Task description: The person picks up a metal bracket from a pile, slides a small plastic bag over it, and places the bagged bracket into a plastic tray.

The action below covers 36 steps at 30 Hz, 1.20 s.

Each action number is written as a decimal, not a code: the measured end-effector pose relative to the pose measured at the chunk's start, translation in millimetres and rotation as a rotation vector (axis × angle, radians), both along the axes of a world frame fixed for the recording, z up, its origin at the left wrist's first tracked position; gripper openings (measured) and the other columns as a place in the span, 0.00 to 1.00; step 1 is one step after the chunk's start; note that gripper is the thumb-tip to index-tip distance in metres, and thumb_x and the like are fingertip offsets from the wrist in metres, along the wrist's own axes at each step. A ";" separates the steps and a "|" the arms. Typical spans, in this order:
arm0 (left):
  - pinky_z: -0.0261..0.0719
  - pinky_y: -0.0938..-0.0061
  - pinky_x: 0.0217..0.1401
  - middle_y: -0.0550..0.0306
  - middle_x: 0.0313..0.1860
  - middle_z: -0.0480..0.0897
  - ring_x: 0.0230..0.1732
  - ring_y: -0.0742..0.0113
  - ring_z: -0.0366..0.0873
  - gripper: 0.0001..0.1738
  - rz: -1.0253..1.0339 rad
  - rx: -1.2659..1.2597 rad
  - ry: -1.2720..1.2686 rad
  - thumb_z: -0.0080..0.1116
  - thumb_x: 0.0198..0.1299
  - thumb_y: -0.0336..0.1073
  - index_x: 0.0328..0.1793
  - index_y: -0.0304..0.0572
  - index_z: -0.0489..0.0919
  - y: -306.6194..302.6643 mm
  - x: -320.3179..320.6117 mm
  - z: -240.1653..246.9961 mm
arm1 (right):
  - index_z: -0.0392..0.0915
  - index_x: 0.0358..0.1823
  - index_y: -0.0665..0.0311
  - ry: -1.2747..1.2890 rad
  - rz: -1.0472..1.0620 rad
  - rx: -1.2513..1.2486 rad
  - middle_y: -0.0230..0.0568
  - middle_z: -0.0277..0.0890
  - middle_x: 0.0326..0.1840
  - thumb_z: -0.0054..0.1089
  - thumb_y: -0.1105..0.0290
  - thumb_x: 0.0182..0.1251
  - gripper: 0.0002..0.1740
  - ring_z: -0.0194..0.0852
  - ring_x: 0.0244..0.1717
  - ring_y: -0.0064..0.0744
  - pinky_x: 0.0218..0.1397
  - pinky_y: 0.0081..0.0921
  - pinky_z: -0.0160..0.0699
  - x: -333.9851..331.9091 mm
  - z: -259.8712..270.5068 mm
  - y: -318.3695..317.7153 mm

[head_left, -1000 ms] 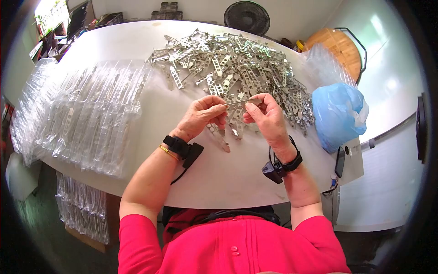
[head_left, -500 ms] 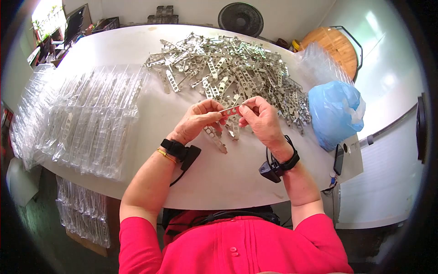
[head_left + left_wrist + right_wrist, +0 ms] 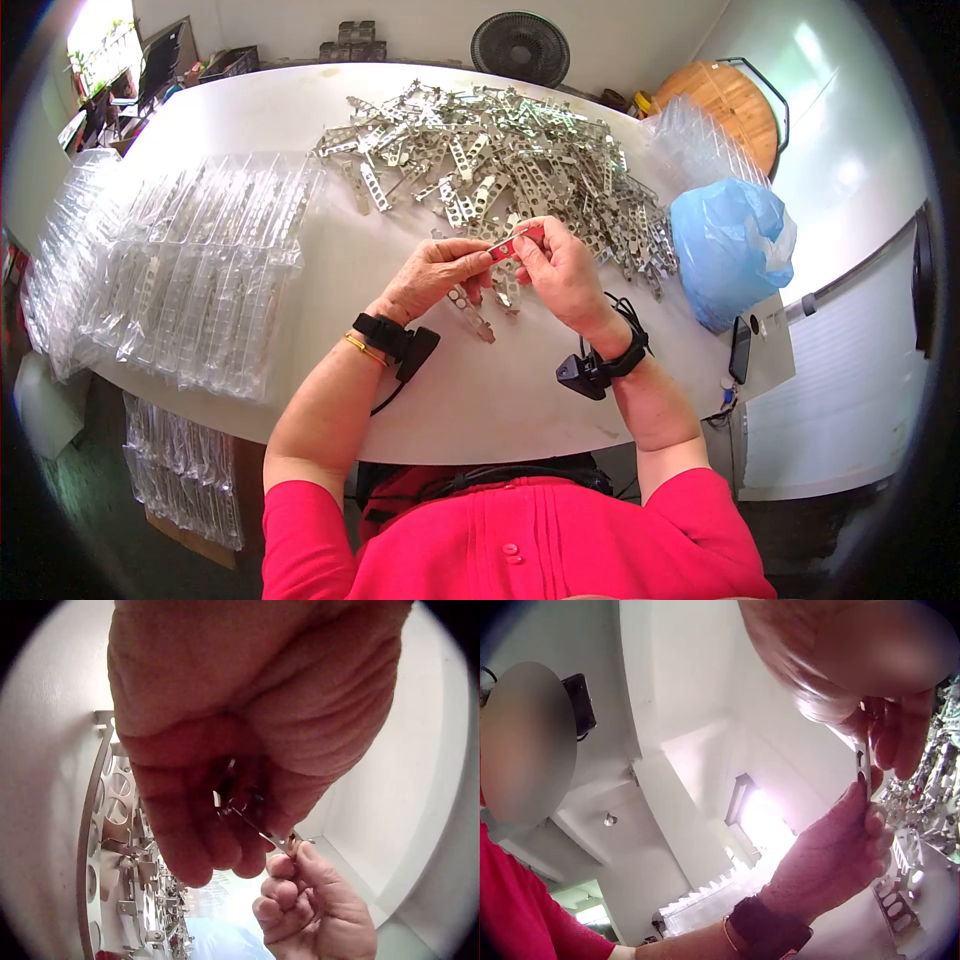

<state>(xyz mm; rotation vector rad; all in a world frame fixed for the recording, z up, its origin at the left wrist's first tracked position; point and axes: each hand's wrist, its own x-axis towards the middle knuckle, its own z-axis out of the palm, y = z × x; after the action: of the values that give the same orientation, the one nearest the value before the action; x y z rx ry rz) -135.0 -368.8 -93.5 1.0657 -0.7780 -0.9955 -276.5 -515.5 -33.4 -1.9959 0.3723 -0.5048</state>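
Observation:
Both hands hold one thin metal strip with round holes (image 3: 503,249), which shows red reflections in the head view. The left hand (image 3: 437,275) pinches its left end between thumb and fingers; the right hand (image 3: 562,272) pinches the other end. In the right wrist view the strip (image 3: 862,760) spans the short gap between the hands. The left wrist view has the left palm (image 3: 247,735) large in front, with the right hand (image 3: 319,907) beyond it. Just past the hands lies a big heap of similar metal strips (image 3: 540,165), a few lying loose near the fingers.
Clear plastic trays of strips (image 3: 190,290) cover the left of the white table (image 3: 480,405). To the right stand a blue plastic bag (image 3: 730,255), more clear plastic (image 3: 705,135) and a phone (image 3: 740,350). A black fan (image 3: 520,50) is at the back.
The strip has turned between the fingers, its holed face now showing red, and the right hand has shifted slightly left and down. The head view has shifted slightly.

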 end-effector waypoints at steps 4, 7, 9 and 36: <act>0.83 0.75 0.40 0.59 0.35 0.85 0.34 0.73 0.81 0.18 0.005 -0.006 0.006 0.60 0.70 0.40 0.58 0.34 0.83 -1.9 1.1 -5.5 | 0.74 0.52 0.65 0.018 -0.023 -0.062 0.43 0.83 0.32 0.54 0.66 0.76 0.11 0.83 0.28 0.30 0.31 0.29 0.79 1.3 -1.9 0.7; 0.82 0.75 0.40 0.60 0.34 0.84 0.34 0.74 0.81 0.17 0.009 0.012 0.018 0.60 0.71 0.39 0.58 0.34 0.83 -1.8 -0.3 -3.5 | 0.74 0.53 0.66 0.059 -0.033 -0.151 0.45 0.84 0.32 0.52 0.65 0.77 0.13 0.84 0.29 0.37 0.33 0.34 0.79 1.7 -1.0 0.7; 0.81 0.76 0.39 0.62 0.33 0.83 0.34 0.75 0.80 0.17 -0.008 -0.007 -0.006 0.59 0.71 0.39 0.58 0.34 0.83 -1.4 -0.4 -1.8 | 0.73 0.54 0.67 0.091 -0.046 -0.191 0.46 0.84 0.31 0.50 0.64 0.77 0.15 0.85 0.31 0.41 0.34 0.37 0.79 2.9 -1.9 0.2; 0.69 0.81 0.32 0.64 0.26 0.79 0.27 0.76 0.75 0.14 0.119 0.094 -0.160 0.54 0.73 0.41 0.43 0.36 0.81 0.6 -8.2 14.5 | 0.76 0.45 0.64 0.139 0.039 -0.107 0.37 0.81 0.28 0.45 0.57 0.81 0.18 0.81 0.28 0.29 0.33 0.28 0.78 -0.3 9.1 -21.3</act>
<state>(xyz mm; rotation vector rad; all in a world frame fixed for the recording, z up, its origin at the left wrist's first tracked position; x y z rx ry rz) -143.2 -368.2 -79.0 1.2701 -0.7933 -0.8593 -276.7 -536.8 -24.3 -2.1442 0.3985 -0.3698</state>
